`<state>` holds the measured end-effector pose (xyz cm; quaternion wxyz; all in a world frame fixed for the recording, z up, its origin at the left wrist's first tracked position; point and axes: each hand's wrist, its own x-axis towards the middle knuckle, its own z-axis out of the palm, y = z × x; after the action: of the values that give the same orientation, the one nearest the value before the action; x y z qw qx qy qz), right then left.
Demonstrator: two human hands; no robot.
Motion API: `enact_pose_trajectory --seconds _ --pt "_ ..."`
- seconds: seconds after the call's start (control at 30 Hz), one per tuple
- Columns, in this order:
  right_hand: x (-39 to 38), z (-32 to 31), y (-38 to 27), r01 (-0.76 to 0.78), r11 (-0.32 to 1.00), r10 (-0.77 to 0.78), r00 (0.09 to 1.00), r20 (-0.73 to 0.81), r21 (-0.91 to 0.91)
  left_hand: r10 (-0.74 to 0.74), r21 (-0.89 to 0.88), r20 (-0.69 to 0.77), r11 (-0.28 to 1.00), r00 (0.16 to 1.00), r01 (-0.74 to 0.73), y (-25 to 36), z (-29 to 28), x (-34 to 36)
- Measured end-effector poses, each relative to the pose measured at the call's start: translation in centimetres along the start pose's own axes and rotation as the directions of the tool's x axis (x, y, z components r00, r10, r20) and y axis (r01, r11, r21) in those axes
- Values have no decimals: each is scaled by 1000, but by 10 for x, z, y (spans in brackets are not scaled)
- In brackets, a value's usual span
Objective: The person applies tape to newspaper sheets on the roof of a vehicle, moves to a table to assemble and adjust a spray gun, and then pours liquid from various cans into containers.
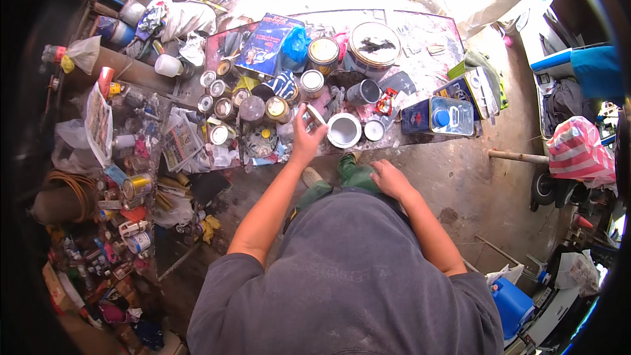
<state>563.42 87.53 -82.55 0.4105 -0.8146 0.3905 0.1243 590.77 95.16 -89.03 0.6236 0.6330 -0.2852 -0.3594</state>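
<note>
My left hand (309, 133) holds a pale round lid (315, 113), tilted, at the table's front. Just right of it stands an open white can (344, 130) with a pale grey inside, and beside that a small white container (374, 130). A grey cylindrical pot (363, 93) stands behind them. A gold-rimmed can (277, 109) is left of the lid. My right hand (388, 176) is below the table's front edge, near my green-clad leg, with loosely bent fingers apart and nothing visible in them.
Cans, bags and newspapers crowd the table (427, 33). Rectangular tins (415, 118) and a clear jug (460, 118) are at right. A cluttered rack (135, 217) is at left; a horizontal pole (513, 158), striped bag (578, 151) and blue jug (511, 306) are at right.
</note>
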Motion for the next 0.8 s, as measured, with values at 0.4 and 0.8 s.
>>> enact_pose_trajectory --seconds 0.4,0.8 --pt "-19 45 -66 -56 665 8 998 68 745 -379 -565 568 466 730 681 60 -83 -106" --pt "-20 31 -122 -188 224 -124 968 219 956 -281 -523 715 393 640 756 103 -88 -137"
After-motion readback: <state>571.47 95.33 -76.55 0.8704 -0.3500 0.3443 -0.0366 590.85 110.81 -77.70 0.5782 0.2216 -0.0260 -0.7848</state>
